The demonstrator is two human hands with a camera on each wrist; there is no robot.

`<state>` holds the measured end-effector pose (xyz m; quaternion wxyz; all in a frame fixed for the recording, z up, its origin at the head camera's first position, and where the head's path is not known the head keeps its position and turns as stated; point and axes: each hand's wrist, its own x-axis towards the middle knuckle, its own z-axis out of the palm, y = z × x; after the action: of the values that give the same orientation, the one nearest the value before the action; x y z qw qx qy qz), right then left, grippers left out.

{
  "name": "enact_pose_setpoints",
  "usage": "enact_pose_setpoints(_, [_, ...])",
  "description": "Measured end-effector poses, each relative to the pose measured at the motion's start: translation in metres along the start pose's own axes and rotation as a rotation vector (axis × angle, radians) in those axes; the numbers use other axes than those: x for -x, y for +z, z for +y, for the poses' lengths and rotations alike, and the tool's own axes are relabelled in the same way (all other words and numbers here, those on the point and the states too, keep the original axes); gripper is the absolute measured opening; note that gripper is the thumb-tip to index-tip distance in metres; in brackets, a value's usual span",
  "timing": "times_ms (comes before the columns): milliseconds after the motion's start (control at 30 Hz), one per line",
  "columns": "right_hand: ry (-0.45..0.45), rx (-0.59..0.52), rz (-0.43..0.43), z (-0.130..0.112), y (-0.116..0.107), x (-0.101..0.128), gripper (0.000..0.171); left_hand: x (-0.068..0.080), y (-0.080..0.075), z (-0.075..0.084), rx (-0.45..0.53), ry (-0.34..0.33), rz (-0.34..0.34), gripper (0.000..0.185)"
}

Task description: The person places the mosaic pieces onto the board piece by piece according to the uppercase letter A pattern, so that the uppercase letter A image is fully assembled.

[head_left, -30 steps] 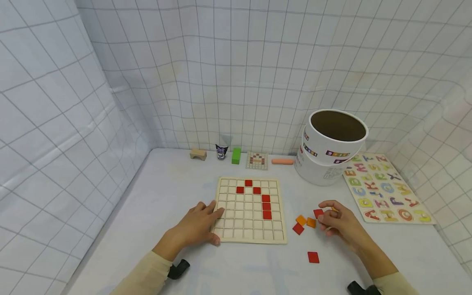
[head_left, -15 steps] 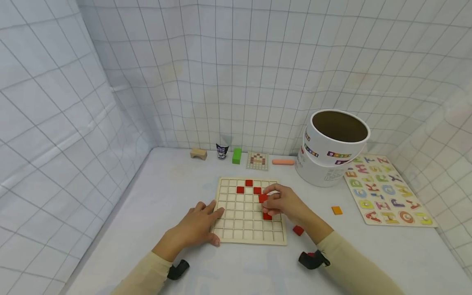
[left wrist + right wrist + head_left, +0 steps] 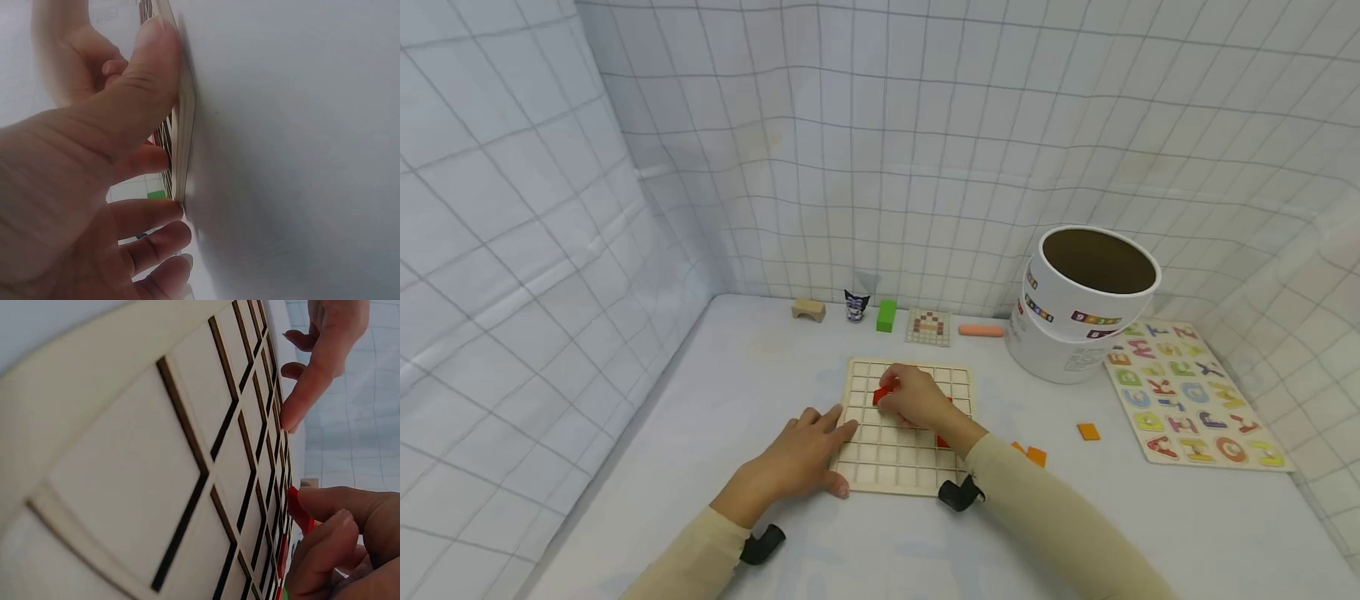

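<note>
A red tile (image 3: 880, 396) is sitting pinched in the right hand (image 3: 916, 402), over the far left part of the grid board (image 3: 880, 455)! The left hand (image 3: 797, 454) is resting, fingers extended, on the board's left edge. Rightward, orange tiles (image 3: 1037, 457) are lying; farther back, a white bucket (image 3: 1060, 333) is standing.

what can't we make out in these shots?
Head: part of the grid board, behind the right hand.
Head: inside of the bucket, too dark.
Head: a corner of the letter board, behind the bucket.
Left wrist: most of the grid board's face, edge-on behind the left hand.
Right wrist: part of the pinched red tile, behind the right hand.
</note>
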<state>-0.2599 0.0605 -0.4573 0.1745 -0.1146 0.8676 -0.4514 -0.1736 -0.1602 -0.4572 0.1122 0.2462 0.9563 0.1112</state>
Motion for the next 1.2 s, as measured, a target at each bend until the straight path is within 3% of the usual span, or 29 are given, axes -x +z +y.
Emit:
enact_pose_setpoints(133, [-0.024,0.172,0.041,-0.002,0.005,-0.009,0.025,-0.002,-0.001,0.001,-0.008,0.002,0.002,0.096])
enact_pose_setpoints(367, [0.013,0.183,0.041,-0.007,0.009,-0.013,0.026,-0.003,-0.001,0.001,-0.011,0.006,-0.008,0.096])
enact_pose_setpoints(500, [0.004,0.094,0.058,-0.003,-0.006,-0.002,0.032,-0.003,0.0,0.001,-0.012,0.008,-0.009,0.096])
enact_pose_setpoints(633, [-0.003,-0.109,0.056,0.01,-0.044,0.031,0.04,-0.004,0.0,0.002,-0.012,0.006,-0.013,0.096])
enact_pose_setpoints(767, [0.0,-0.247,0.111,0.027,-0.089,0.077,0.041,-0.005,-0.002,0.003,-0.028,-0.002,-0.006,0.096])
enact_pose_setpoints(933, [0.031,-0.25,0.116,0.054,-0.12,0.128,0.041,-0.005,-0.004,0.003,-0.02,-0.021,-0.012,0.095])
enact_pose_setpoints(1200, [0.1,-0.201,-0.058,0.099,-0.121,0.183,0.047,-0.005,-0.001,0.005,0.004,-0.014,-0.012,0.095])
